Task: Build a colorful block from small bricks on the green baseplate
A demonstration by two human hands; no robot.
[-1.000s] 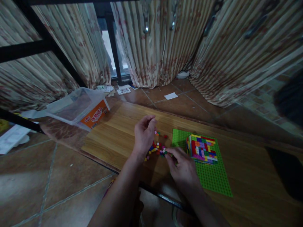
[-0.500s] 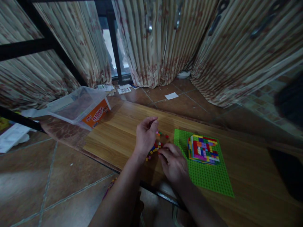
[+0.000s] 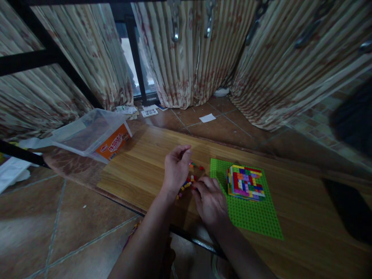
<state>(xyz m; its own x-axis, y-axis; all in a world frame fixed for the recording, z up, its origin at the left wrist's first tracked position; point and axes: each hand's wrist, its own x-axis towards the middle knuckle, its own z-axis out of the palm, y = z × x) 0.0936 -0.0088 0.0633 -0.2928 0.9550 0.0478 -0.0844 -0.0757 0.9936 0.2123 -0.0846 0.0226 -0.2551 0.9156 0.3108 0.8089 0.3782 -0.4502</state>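
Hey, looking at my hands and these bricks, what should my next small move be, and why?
I'd probably pinch one loose brick with your right hand: its thumb and index fingertips are at the edge of the loose bricks, nearer them than the built block on the green baseplate. Whether they already grip one is unclear.

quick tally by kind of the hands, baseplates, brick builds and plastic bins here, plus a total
Hands: 2 (left hand, right hand)
Green baseplate: 1
Multicoloured brick build: 1
Clear plastic bin: 1
Total: 5
Loose bricks left out: too small and partly hidden to count.
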